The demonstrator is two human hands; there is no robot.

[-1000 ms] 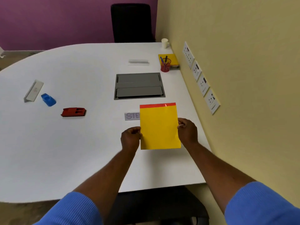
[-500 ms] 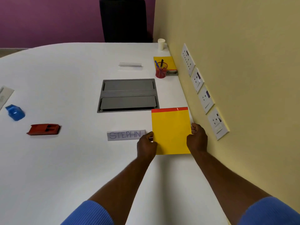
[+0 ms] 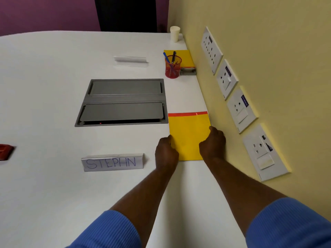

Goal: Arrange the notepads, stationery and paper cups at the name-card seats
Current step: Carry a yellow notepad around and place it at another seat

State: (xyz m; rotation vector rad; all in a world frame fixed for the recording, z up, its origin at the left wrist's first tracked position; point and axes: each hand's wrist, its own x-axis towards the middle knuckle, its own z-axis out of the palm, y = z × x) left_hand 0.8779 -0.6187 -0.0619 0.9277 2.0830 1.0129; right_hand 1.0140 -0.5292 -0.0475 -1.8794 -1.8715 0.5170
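A yellow notepad with a red top strip lies flat on the white table, close to the yellow wall. My left hand grips its left edge and my right hand grips its right edge. A name card reading STEPHN stands just left of the notepad. Farther back, a red mesh pen cup with pens stands on a second yellow notepad, and a white paper cup sits in the far corner. Another name card faces away at the back.
A grey cable hatch is set into the table's middle. A grey stapler lies beside the pen cup. A red object shows at the left edge. Wall sockets line the yellow wall. A black chair stands behind the table.
Both hands have moved the yellow notepad right and forward, from in front of the name card down onto the table beside the wall. The view has shifted closer.
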